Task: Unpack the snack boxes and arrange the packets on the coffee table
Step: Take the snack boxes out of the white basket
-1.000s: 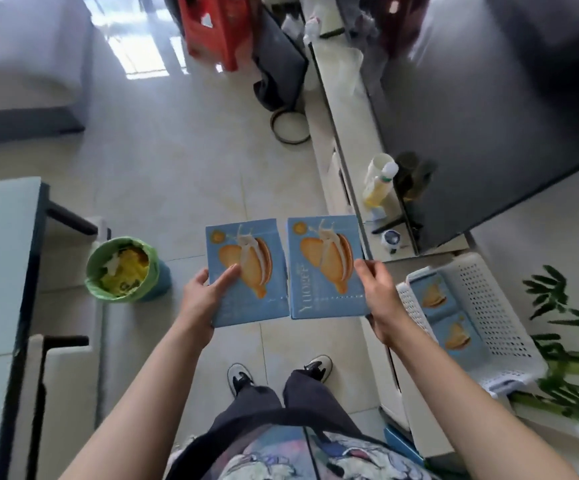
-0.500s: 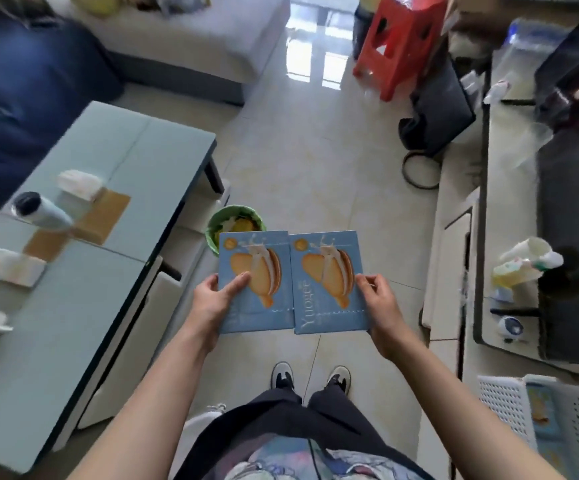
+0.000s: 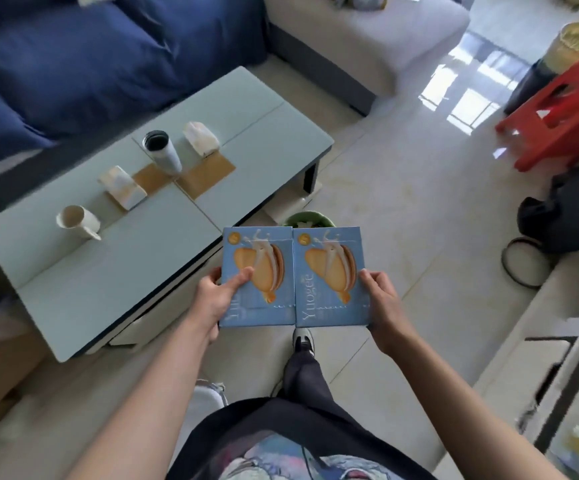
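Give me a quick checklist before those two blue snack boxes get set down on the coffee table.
1. Left hand grips the left snack box, thumb on its front: ok.
2. Right hand holds the right snack box by its outer edge: ok.
3. Boxes side by side, level, edges touching: ok.
4. Bare space on the coffee table, near end: ok; the tumbler, mug and two small packs stand further along.
5. Boxes over the table: not ok; they hang past its edge, above the floor and the green bin.
6. Box flaps sealed or opened: cannot tell.
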`<control>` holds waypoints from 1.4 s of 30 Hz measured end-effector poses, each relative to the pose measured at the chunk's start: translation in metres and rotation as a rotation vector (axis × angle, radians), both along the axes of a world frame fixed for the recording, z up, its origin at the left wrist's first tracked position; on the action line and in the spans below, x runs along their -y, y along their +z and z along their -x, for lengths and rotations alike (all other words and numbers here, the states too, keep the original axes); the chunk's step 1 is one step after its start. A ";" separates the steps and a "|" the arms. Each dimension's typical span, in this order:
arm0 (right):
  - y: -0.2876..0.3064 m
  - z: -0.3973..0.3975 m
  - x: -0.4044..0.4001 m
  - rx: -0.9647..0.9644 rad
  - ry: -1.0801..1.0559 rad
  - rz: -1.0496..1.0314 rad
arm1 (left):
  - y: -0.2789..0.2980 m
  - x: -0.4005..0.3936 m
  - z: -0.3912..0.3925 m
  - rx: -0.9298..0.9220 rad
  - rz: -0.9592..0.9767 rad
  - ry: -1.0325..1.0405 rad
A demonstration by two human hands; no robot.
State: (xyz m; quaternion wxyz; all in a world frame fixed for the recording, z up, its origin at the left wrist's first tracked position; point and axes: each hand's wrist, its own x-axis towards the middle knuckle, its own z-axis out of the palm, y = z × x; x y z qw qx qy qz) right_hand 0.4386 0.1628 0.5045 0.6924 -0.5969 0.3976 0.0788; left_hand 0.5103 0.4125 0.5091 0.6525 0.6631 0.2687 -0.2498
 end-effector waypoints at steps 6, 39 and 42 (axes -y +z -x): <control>-0.001 -0.075 0.006 -0.008 0.187 0.047 | -0.006 -0.002 -0.032 -0.011 -0.037 0.162; -0.067 -0.375 -0.205 -0.130 0.565 0.242 | -0.092 -0.192 -0.227 -0.179 -0.075 0.523; -0.088 -0.400 -0.221 -0.144 0.609 0.270 | -0.114 -0.203 -0.243 -0.223 -0.099 0.555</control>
